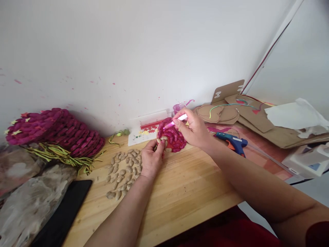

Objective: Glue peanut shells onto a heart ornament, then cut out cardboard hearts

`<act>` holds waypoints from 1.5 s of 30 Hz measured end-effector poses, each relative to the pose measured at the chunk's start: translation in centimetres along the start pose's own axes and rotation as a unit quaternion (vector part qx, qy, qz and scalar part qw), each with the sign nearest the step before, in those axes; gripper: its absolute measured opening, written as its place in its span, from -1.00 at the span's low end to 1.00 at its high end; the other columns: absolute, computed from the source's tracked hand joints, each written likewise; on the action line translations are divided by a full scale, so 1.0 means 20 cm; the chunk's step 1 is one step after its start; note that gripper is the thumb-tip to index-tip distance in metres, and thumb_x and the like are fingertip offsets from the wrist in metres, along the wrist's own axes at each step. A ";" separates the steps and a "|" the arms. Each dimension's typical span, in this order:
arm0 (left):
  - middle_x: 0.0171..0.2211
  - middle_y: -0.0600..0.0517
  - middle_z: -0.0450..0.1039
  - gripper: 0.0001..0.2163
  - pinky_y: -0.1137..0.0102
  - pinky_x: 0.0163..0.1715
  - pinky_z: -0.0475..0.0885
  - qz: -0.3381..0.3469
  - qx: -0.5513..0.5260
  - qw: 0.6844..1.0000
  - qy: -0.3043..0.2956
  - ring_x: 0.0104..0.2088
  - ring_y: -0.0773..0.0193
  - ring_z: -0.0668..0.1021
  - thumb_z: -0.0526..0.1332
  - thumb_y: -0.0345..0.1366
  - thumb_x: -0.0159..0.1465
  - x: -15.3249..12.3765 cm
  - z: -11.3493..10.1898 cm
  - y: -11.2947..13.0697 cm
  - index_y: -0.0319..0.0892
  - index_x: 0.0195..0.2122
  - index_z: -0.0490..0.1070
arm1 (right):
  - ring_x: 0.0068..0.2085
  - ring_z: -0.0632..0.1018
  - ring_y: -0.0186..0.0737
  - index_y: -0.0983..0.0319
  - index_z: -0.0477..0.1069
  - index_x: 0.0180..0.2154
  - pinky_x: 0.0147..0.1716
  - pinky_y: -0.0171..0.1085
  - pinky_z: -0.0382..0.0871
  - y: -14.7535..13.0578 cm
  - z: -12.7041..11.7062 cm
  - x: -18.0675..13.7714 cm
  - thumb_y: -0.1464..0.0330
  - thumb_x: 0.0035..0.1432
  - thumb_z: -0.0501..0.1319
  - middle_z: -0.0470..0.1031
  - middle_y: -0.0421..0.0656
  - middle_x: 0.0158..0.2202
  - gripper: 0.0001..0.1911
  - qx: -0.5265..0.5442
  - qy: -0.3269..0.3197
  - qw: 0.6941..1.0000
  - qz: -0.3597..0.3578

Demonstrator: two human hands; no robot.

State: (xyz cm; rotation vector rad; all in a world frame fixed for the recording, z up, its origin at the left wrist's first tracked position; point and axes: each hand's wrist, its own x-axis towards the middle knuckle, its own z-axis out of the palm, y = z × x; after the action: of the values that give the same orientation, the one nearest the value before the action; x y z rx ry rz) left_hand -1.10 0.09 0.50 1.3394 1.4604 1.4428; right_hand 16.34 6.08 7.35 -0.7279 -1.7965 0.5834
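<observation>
My right hand [192, 127] grips a white-handled paintbrush [182, 117] whose pink-stained end rests at a round piece covered with peanuts. Most of that peanut-covered disc [177, 142] is wet-looking magenta, with red showing between the shells. Pale, unpainted peanuts [163, 138] sit at its left edge, where the fingers of my left hand [153, 155] are closed on the rim. Part of the disc is hidden behind both hands. Loose peanuts [125, 171] lie spread on the wooden table [185, 192], left of my left wrist.
Finished-looking magenta discs [74, 133] with yellow-green strings are stacked at left, beside plastic bags [38, 195]. Behind my hands are a sheet with small stars [138, 137] and a pink-stained cup [177, 108]. A blue glue gun [235, 142] and cardboard [257, 120] lie to the right.
</observation>
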 end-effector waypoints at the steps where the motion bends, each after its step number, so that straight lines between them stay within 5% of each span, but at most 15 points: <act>1: -0.62 0.13 0.29 -0.65 0.44 -0.50 0.23 -0.005 -0.008 1.000 -0.002 -0.57 0.35 0.31 0.28 0.00 0.28 0.00 0.00 0.00 -0.17 -0.48 0.41 | -0.44 0.48 -0.27 0.17 0.36 -0.21 -0.44 -0.28 0.29 0.00 0.00 0.00 0.26 0.36 0.20 0.48 -0.22 -0.44 -0.88 0.004 0.006 1.000 0.002; 6: -0.64 0.14 0.29 -0.64 0.45 -0.53 0.21 -0.021 -0.026 0.999 -0.009 -0.59 0.37 0.29 0.29 0.02 0.27 0.00 0.00 0.01 -0.17 -0.48 0.40 | -0.41 0.49 -0.28 0.17 0.38 -0.21 -0.43 -0.30 0.30 0.00 0.01 -0.01 0.23 0.37 0.20 0.49 -0.22 -0.42 -0.85 0.018 -0.032 0.999 -0.003; 11: -0.64 0.15 0.30 -0.64 0.45 -0.53 0.22 -0.030 -0.054 0.998 -0.025 -0.60 0.38 0.30 0.31 0.03 0.26 0.00 0.00 0.00 -0.17 -0.47 0.40 | -0.36 0.50 -0.25 0.17 0.38 -0.21 -0.35 -0.26 0.33 0.01 0.02 -0.01 0.24 0.36 0.21 0.50 -0.20 -0.39 -0.87 -0.006 0.008 1.000 -0.008; 40: -0.67 0.15 0.29 -0.61 0.47 -0.61 0.17 -0.059 -0.084 0.994 -0.038 -0.65 0.41 0.29 0.35 0.07 0.19 0.00 0.01 0.01 -0.16 -0.48 0.38 | -0.41 0.49 -0.24 0.15 0.36 -0.22 -0.40 -0.25 0.33 0.01 0.02 -0.01 0.17 0.36 0.21 0.48 -0.22 -0.43 -0.81 0.026 0.010 1.000 0.010; 45: -0.67 0.16 0.28 -0.65 0.45 -0.61 0.15 -0.049 -0.056 0.997 -0.014 -0.65 0.40 0.26 0.34 0.04 0.20 0.00 0.01 0.01 -0.17 -0.44 0.44 | -0.30 0.54 -0.22 0.15 0.38 -0.22 -0.26 -0.22 0.37 -0.03 0.02 -0.01 0.26 0.38 0.18 0.57 -0.17 -0.29 -0.88 -0.032 -0.036 0.997 -0.063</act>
State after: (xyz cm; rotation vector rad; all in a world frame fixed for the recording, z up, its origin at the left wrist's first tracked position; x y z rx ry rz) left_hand -0.90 0.04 0.63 1.1996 1.3870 1.4145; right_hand 15.93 5.47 7.46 -0.6381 -1.9204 0.4757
